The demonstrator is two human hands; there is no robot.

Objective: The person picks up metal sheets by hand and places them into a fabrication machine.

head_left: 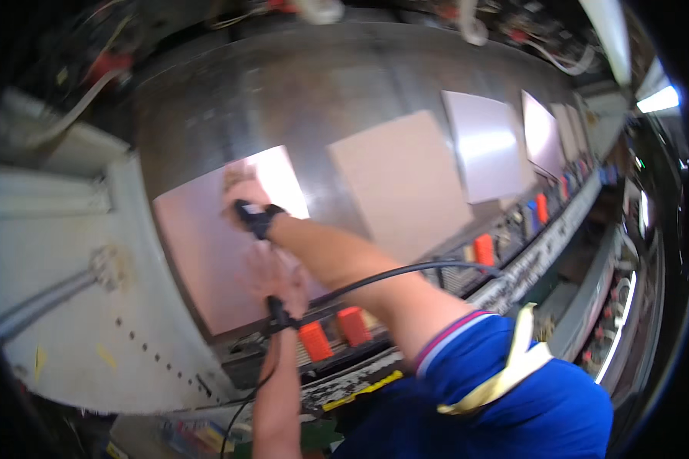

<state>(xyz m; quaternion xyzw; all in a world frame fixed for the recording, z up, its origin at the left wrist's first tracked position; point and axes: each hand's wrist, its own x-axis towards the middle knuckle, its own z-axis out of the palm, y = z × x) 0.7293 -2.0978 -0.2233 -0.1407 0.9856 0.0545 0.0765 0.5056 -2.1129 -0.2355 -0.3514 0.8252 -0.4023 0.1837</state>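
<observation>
A thin, pinkish rectangular sheet [199, 237] with a glossy surface lies on the dark metal table [230, 99] at the left. My left hand [277, 279] is over the sheet's near part, its fingers spread and slightly blurred. Farther up the same sheet is my right hand [243, 190], with my right arm reaching across from the right. Motion smears its fingers, so I cannot make out whether they hold anything. Both wrists wear black straps, and a black cable [390, 273] runs over my right forearm.
More sheets lie in a row to the right, a matte tan one [402, 183] and a shiny one [486, 153] among them. Orange blocks [315, 341] line the near rail [513, 279]. A pale metal machine frame [53, 283] bounds the left side.
</observation>
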